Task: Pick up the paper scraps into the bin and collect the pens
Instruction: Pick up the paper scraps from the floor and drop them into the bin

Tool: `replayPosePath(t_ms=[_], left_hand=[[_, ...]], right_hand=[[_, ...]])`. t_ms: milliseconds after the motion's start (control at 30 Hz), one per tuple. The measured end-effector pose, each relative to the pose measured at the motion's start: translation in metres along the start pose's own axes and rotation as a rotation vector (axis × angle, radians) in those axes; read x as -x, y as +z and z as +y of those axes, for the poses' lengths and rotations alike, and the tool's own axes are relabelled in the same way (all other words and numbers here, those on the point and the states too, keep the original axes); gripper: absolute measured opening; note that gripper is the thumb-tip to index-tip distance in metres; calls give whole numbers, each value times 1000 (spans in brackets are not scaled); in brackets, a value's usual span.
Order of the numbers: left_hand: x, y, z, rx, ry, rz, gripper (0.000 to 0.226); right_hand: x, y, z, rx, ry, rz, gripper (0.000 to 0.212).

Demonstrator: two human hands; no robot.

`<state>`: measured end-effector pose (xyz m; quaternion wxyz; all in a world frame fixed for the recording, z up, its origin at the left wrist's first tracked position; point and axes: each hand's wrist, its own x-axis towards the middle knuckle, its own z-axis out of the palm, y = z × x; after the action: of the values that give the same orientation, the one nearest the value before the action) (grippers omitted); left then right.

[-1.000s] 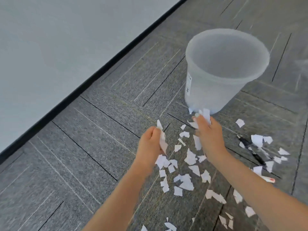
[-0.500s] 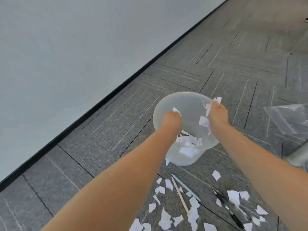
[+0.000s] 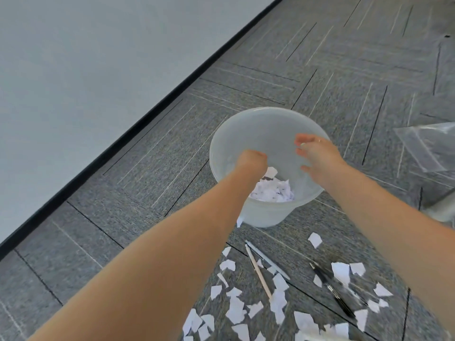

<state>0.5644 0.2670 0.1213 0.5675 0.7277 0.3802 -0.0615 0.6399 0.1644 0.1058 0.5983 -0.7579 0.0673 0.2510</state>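
Note:
A translucent white bin [image 3: 258, 216] stands on the grey carpet and holds a heap of paper scraps [image 3: 273, 191]. Both my hands are over its mouth. My left hand [image 3: 251, 161] points down into the bin with its fingers curled under and hidden; one scrap [image 3: 270, 172] shows just below it. My right hand [image 3: 317, 153] hovers with its fingers spread and holds nothing. Many white scraps [image 3: 236, 308] lie on the floor in front of the bin. Among them are a beige pen [image 3: 258, 273], a pale grey pen [image 3: 269, 261] and a black pen [image 3: 332, 290].
A clear plastic bag [image 3: 430, 146] lies on the carpet to the right of the bin. A white wall with a black skirting [image 3: 147, 114] runs diagonally along the left.
Both hands rose from the floor with scraps and came over the bin. The right hand has since spread its fingers and its scraps are gone; more paper lies in the bin.

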Motion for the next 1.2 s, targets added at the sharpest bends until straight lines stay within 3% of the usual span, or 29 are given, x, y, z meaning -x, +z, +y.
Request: replayPosePath(t_ms=[100, 233, 367, 500, 600, 700, 767, 867, 933, 1000, 1100, 1200], left_hand=[[0, 2, -7, -51, 16, -8, 39], [-3, 2, -11, -11, -34, -32, 61], [-7, -9, -25, 160, 62, -21, 29], [-6, -24, -36, 207, 129, -23, 33], [3, -32, -31, 125, 191, -20, 32], [26, -48, -37, 27, 367, 200, 31], [53, -61, -66, 0, 444, 368, 29], [90, -70, -151, -129, 283, 358, 29], [103, -74, -224, -343, 45, 225, 33], [113, -79, -291, -624, -187, 48, 41], [129, -83, -358, -948, -409, -204, 54], [143, -77, -389, -1042, -444, -316, 61]], right_hand=[[-2, -3, 8, -74, 7, -28, 23], [-2, -3, 11, 55, -101, -13, 14], [-6, 2, 12, 247, -124, -42, 50], [-8, 2, 18, 308, -169, -1, 32], [1, 0, 15, 274, -204, 19, 34], [33, -3, 9, 114, -381, 154, 24], [71, -4, 23, 33, -594, 184, 23], [129, 14, 82, 199, -814, -15, 23], [138, 39, 133, 419, -776, -243, 22], [122, 68, 181, 615, -608, -408, 25], [74, 103, 230, 914, -375, -435, 45], [29, 127, 243, 1186, -403, -419, 56]])
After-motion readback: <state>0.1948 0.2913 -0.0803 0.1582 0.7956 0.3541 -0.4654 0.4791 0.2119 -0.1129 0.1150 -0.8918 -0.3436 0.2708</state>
